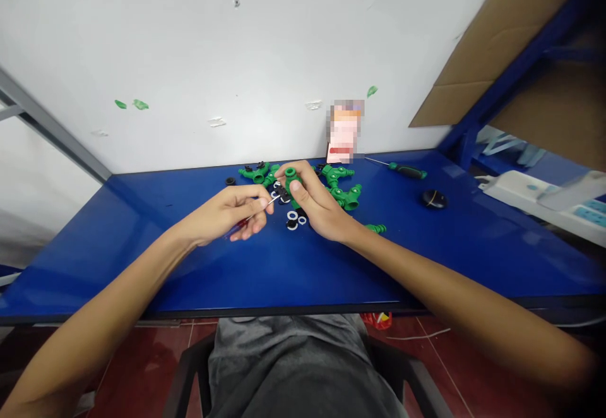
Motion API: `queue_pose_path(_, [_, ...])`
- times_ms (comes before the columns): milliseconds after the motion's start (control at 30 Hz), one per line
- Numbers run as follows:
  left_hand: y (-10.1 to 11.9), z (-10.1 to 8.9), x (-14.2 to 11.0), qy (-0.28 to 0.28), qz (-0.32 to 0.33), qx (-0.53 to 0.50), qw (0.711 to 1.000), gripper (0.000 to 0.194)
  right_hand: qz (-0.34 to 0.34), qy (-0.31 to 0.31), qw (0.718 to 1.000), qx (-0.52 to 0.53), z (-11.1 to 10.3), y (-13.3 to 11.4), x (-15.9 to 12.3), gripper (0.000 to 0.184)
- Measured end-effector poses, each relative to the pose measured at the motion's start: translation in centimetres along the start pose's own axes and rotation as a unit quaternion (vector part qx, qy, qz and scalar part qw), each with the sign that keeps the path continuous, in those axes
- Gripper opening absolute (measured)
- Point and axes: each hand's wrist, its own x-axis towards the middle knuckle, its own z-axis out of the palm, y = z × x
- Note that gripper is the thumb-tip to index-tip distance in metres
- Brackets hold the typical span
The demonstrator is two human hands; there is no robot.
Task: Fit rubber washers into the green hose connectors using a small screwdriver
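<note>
My left hand (pixel 239 213) is closed around a screwdriver (pixel 243 221) with a red, see-through handle. Its thin metal shaft points at a small black piece on the green plastic hose fitting (pixel 290 177). That fitting is gripped in my right hand (pixel 316 206), thumb in front and fingers behind, partly hiding it. White ring washers (pixel 292 216) and small black parts lie on the table just under my hands. More green hose fittings (pixel 348 197) lie behind and to the right of my right hand, and another green fitting (pixel 258 173) with black parts lies behind my left hand.
On the blue table (pixel 213 279), a second screwdriver (pixel 407 170) with a green and black handle lies at right, near a round black object (pixel 434 199). A phone-like blurred screen (pixel 343 134) leans on the wall. A white power strip (pixel 530 200) stands at the right edge.
</note>
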Motion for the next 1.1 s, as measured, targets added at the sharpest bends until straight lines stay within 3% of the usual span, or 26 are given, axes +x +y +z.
queue_pose_path(100, [-0.4,0.0,-0.1,-0.047,-0.034,-0.067,0.996,0.034,-0.016,-0.015,1.0,-0.005,0.0,-0.2,-0.1,0.039])
queue_pose_path(300, [-0.8,0.2,0.2,-0.023,-0.08,-0.088,0.993,0.046,-0.049,-0.064,0.997,-0.012,-0.3,-0.1,-0.2,0.032])
queue_pose_path(400, [-0.8,0.3,0.2,0.011,-0.033,-0.018,0.999,0.045,-0.03,-0.058,0.998,-0.025,-0.3,0.2,-0.2,0.033])
queue_pose_path(467, [-1.2,0.6,0.2,0.068,0.042,0.108,0.991,0.042,0.001,-0.05,0.998,-0.03,-0.3,0.3,-0.2,0.036])
queue_pose_path(533, [-1.9,1.3,0.2,0.158,0.13,0.285,0.936,0.035,0.035,-0.047,0.998,-0.029,-0.2,0.4,-0.2,0.039])
queue_pose_path(633, [-2.8,2.7,0.1,0.272,0.183,0.493,0.806,0.027,0.068,-0.039,0.997,-0.02,-0.1,0.2,0.0,0.041])
queue_pose_path(700, [-2.8,3.2,0.1,0.29,0.171,0.531,0.777,0.028,0.071,-0.033,0.997,-0.02,-0.1,0.0,0.1,0.039])
queue_pose_path(733, [-2.5,3.2,0.1,0.282,0.165,0.521,0.789,0.028,0.068,-0.027,0.997,-0.028,-0.2,-0.1,0.2,0.038])
queue_pose_path(800, [-1.6,2.8,0.1,0.233,0.154,0.447,0.85,0.029,0.048,-0.014,0.997,-0.06,-0.4,-0.1,0.4,0.036])
queue_pose_path(867, [-0.7,1.8,0.0,0.139,0.124,0.32,0.929,0.032,0.014,-0.007,0.995,-0.101,-0.7,0.0,0.5,0.034])
queue_pose_path(933, [-0.1,0.7,-0.1,0.062,0.074,0.187,0.978,0.036,-0.025,-0.011,0.991,-0.128,-0.9,0.1,0.5,0.03])
queue_pose_path(1000, [-0.1,-0.1,-0.1,0.021,0.03,0.108,0.993,0.041,-0.055,-0.019,0.989,-0.139,-1.0,0.2,0.4,0.027])
queue_pose_path(1100, [-0.6,-0.7,0.1,0.016,-0.005,0.039,0.999,0.038,-0.091,-0.033,0.985,-0.146,-1.0,0.1,0.2,0.024])
